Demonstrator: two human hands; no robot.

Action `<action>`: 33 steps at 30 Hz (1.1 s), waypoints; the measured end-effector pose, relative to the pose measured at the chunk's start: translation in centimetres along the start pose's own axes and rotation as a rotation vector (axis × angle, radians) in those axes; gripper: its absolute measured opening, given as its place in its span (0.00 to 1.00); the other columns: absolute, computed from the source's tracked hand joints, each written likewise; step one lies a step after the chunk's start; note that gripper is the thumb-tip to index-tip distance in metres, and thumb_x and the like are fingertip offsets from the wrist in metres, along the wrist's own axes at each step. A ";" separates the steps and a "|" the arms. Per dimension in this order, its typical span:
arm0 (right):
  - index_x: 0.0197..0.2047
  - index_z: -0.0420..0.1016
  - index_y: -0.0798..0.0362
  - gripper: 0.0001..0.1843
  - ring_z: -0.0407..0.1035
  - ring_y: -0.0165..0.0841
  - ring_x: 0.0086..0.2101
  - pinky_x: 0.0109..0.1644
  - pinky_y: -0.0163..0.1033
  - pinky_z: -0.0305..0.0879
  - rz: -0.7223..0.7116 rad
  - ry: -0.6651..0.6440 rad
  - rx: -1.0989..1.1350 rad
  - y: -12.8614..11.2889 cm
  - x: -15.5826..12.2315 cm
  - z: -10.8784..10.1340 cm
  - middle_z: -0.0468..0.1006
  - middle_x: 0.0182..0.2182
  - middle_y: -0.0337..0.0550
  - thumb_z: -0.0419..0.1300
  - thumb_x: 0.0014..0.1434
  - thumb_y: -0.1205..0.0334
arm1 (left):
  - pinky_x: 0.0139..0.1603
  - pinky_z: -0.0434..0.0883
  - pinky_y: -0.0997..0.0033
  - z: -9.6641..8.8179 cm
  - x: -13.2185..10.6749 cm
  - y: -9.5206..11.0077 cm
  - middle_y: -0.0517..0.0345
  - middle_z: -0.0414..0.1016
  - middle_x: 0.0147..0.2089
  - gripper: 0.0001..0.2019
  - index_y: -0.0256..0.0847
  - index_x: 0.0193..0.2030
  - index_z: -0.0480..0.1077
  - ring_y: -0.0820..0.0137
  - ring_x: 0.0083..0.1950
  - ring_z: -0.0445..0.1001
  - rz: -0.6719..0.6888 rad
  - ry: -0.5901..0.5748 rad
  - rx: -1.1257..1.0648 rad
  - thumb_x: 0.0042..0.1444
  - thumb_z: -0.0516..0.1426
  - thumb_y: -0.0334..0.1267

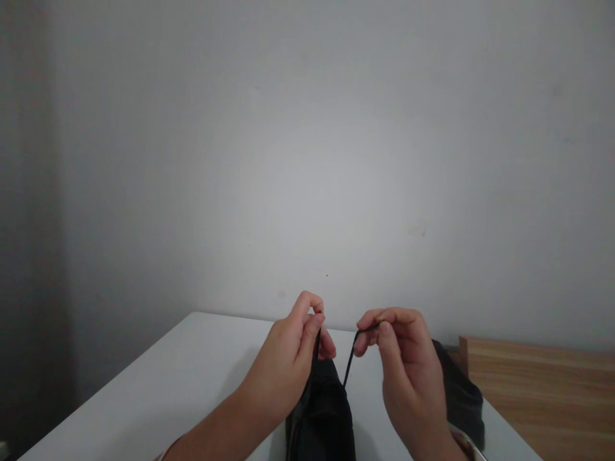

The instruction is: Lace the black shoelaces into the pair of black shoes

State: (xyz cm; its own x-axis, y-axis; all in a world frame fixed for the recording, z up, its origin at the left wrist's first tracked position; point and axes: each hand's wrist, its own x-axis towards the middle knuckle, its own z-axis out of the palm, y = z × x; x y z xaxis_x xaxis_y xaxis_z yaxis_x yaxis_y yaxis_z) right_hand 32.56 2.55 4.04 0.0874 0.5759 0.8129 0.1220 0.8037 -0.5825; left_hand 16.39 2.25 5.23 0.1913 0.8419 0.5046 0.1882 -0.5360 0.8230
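A black shoe [321, 416] rests on a white table [182, 378], its toe pointing away from me. My left hand [288, 358] is closed in a pinch on one thin black shoelace end [318, 346] above the shoe. My right hand [408, 365] pinches the other black lace end [350, 362], which runs down to the shoe. The two hands are raised side by side, a small gap between them. A second dark shoe or dark object [461, 394] lies behind my right hand, partly hidden.
A plain grey-white wall [307, 160] fills the background right behind the table. A wooden surface [542, 390] adjoins the table at the right. The table's left edge runs diagonally toward the lower left.
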 end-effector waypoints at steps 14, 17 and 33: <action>0.37 0.69 0.47 0.06 0.64 0.28 0.36 0.38 0.35 0.63 -0.154 -0.140 -0.164 -0.6 0.6 0.6 0.67 0.36 0.37 0.55 0.65 0.67 | 0.25 0.50 0.74 2.9 0.6 -1.7 0.68 0.52 0.24 0.22 0.40 0.29 0.61 0.75 0.25 0.49 -0.037 -0.171 -0.375 0.65 0.50 0.57; 0.37 0.69 0.47 0.06 0.64 0.29 0.35 0.38 0.35 0.63 -0.109 -0.161 -0.093 -0.1 0.1 0.4 0.67 0.35 0.36 0.55 0.66 0.66 | 0.31 0.56 0.72 2.2 0.3 -1.3 0.64 0.56 0.28 0.22 0.40 0.28 0.61 0.73 0.30 0.55 -0.004 -0.196 -0.321 0.65 0.51 0.55; 0.30 0.69 0.50 0.11 0.65 0.33 0.30 0.34 0.38 0.65 0.225 -0.408 -0.095 4.6 -1.4 -0.6 0.70 0.27 0.37 0.55 0.63 0.57 | 0.35 0.59 0.70 1.5 0.0 0.1 0.59 0.65 0.33 0.15 0.40 0.31 0.76 0.69 0.36 0.65 0.088 -0.150 -0.084 0.64 0.54 0.42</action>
State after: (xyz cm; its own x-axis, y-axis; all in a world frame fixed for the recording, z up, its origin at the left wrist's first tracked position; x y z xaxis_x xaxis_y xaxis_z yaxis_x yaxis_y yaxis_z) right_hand 33.55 5.33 0.25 -0.2713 0.7610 0.5892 0.2359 0.6461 -0.7259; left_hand 17.83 2.10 4.89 0.3462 0.7697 0.5365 0.0848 -0.5951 0.7991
